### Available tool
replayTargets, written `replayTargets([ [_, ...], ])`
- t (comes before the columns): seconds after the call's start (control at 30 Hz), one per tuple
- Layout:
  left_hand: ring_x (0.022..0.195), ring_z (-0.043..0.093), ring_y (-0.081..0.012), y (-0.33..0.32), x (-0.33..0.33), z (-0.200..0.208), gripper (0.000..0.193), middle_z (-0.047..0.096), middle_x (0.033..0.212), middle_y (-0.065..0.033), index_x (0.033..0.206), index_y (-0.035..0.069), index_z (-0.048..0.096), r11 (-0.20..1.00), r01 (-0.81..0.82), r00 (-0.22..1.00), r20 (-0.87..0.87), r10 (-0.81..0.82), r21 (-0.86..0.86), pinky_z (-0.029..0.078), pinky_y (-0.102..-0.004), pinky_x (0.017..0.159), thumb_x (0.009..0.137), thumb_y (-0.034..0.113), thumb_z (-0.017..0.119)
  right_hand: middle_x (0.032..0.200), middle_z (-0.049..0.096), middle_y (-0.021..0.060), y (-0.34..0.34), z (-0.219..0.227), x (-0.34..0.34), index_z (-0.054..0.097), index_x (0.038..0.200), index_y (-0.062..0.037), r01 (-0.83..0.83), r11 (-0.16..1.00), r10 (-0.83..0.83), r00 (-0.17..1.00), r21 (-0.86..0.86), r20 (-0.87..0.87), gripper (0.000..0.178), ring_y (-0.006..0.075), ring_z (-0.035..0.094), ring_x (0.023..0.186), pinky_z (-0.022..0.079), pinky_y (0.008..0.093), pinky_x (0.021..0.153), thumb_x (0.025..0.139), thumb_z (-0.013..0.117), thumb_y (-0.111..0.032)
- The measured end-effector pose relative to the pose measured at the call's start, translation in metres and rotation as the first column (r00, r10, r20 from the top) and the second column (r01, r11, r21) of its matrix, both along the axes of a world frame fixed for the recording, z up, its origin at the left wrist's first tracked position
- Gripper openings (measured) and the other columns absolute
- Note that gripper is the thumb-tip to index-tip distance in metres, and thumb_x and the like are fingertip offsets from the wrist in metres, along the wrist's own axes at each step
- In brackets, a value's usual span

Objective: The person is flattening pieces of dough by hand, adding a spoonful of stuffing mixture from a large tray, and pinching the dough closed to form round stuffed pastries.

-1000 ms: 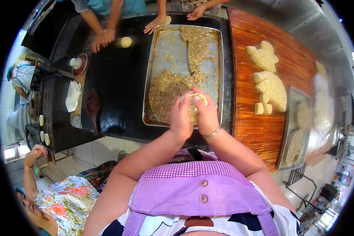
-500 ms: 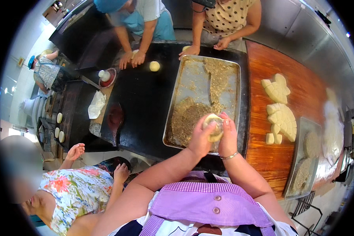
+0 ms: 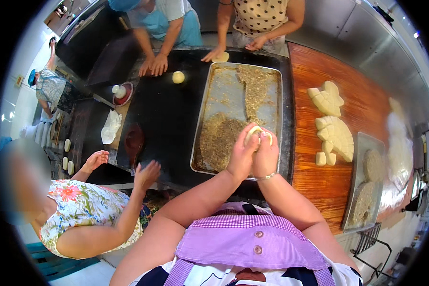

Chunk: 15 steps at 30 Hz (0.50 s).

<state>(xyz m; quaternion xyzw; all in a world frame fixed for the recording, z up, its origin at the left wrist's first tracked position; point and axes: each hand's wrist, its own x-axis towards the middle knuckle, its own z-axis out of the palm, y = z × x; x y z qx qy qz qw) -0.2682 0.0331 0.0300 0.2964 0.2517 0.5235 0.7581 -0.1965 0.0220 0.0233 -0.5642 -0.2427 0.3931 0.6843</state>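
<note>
My left hand (image 3: 243, 155) and my right hand (image 3: 266, 156) are cupped together round one piece of pale dough (image 3: 255, 129). The dough's edge curves up between my fingers and thumbs, and most of it is hidden in my palms. Both hands are over the near right part of a metal tray (image 3: 209, 86). Brown crumbly filling (image 3: 219, 143) lies in that tray, heaped at the near left and in a strip toward the far side.
Cut dough pieces (image 3: 336, 138) lie on the wooden board (image 3: 302, 190) at right, beside a tray of filling (image 3: 364, 205). Across the black table (image 3: 171, 114), two people press dough. A dough ball (image 3: 178, 77) sits there. Another person's hand (image 3: 148, 175) is at the near left.
The dough has gone from an open round with filling showing to a piece drawn up between my hands. The person at left has raised a hand toward the table. The whole view has shifted slightly.
</note>
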Motion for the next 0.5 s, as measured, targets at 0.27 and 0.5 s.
replayTargets([
  [0.27, 0.112, 0.058, -0.0174, 0.005, -0.006, 0.023, 0.043, 0.060, 0.123, -0.0092, 0.139, 0.002, 0.046, 0.998, 0.000, 1.000, -0.019, -0.002, -0.060, 0.049, -0.0321, 0.097, 0.098, 0.007, 0.057, 0.122, 0.059, 0.0126, -0.008, 0.019, 0.024, 0.055, 0.125, 0.0009, -0.293, 0.943, 0.322, 0.921, 0.157, -0.220, 0.040, 0.0195, 0.057, 0.110, 0.044, 0.0318, 0.098, 0.103, 0.051, -0.033],
  [0.5, 0.126, 0.052, -0.0220, -0.010, 0.005, 0.000, 0.038, 0.053, 0.138, -0.0135, 0.138, 0.000, 0.047, 0.969, -0.121, 0.925, -0.329, 0.189, 0.217, 0.042, -0.0332, 0.107, 0.100, 0.004, 0.048, 0.119, 0.062, 0.0104, -0.004, 0.013, 0.018, 0.054, 0.130, 0.0012, -0.307, 0.949, 0.315, 0.935, 0.069, -0.163, 0.037, 0.0153, 0.059, 0.107, 0.048, 0.0284, 0.094, 0.099, 0.055, -0.019],
])
